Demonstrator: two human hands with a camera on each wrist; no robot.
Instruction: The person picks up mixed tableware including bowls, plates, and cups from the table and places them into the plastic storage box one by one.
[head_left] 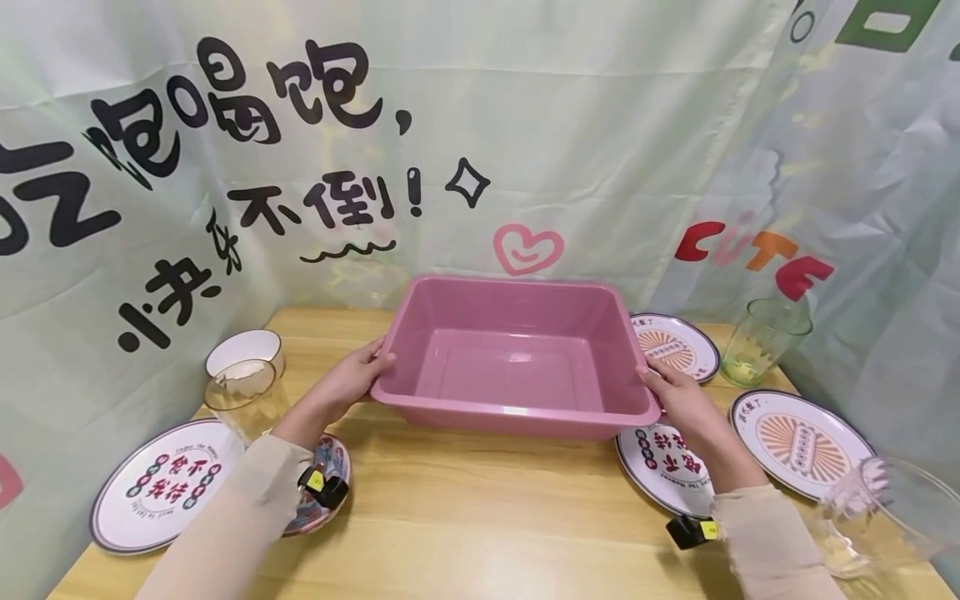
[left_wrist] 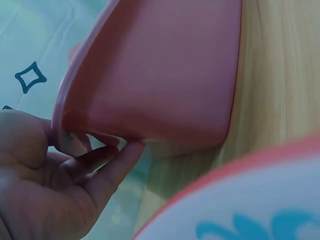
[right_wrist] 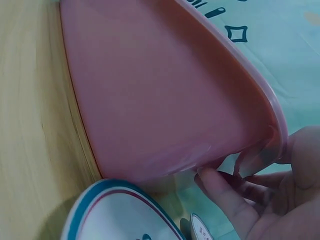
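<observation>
A pink rectangular plastic basin point(head_left: 517, 367) sits at the back middle of the wooden table, with nothing inside it. At its left end my left hand point(head_left: 351, 377) grips the rim, thumb over the top edge and fingers underneath. My right hand point(head_left: 675, 393) holds the opposite end the same way. From the left wrist, the fingers point(left_wrist: 117, 167) show below the basin's lip, touching its outer wall. The right wrist view has the other hand's fingers point(right_wrist: 227, 197) tucked beneath the rim. A white plate point(head_left: 660, 462) lies partly behind the basin's right front corner and the right forearm.
On the left are a white bowl point(head_left: 255, 343), an amber glass point(head_left: 243, 396), a white plate point(head_left: 168, 487) and a colourful patterned dish point(head_left: 333, 471) under the wrist. Rightward stand two more plates point(head_left: 675, 350), a green glass point(head_left: 765, 342) and a clear glass point(head_left: 885, 521). Printed cloth point(head_left: 585, 167) hangs behind.
</observation>
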